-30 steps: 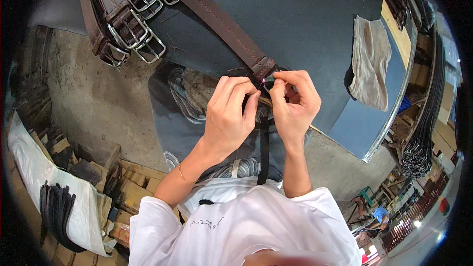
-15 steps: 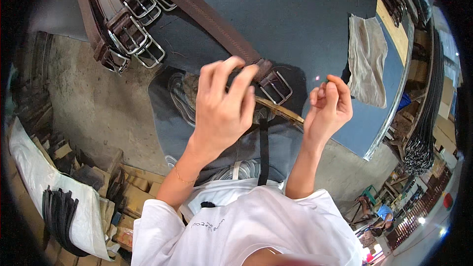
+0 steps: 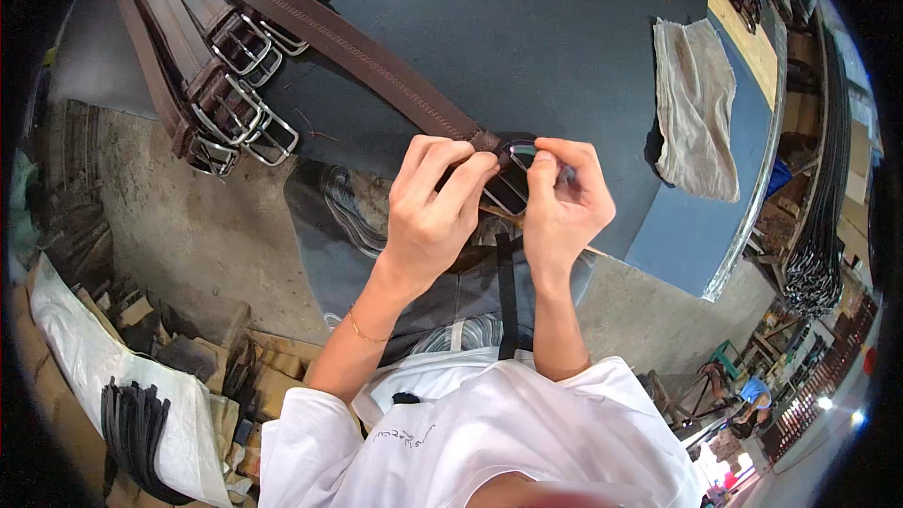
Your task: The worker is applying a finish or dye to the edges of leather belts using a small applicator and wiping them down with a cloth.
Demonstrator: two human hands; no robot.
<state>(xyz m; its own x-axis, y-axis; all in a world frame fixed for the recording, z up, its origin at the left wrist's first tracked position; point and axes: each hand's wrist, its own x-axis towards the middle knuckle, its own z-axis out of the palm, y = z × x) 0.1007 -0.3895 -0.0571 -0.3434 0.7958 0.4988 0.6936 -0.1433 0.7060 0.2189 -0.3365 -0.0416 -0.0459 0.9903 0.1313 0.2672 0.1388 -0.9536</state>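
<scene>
While a stack of finished belts (image 3: 202, 94) lies at ten o'clock, the left hand (image 3: 435, 212) and right hand (image 3: 562, 202) pinch the buckle end (image 3: 508, 174) of a brown leather belt (image 3: 357, 42) on the dark worktable (image 3: 564, 47), a strap likely stiff yet bendable, best gripped by its metal buckle

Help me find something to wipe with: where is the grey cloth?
In the head view the grey cloth lies flat on the dark table, to the right of both hands, near the table's right edge.
</scene>
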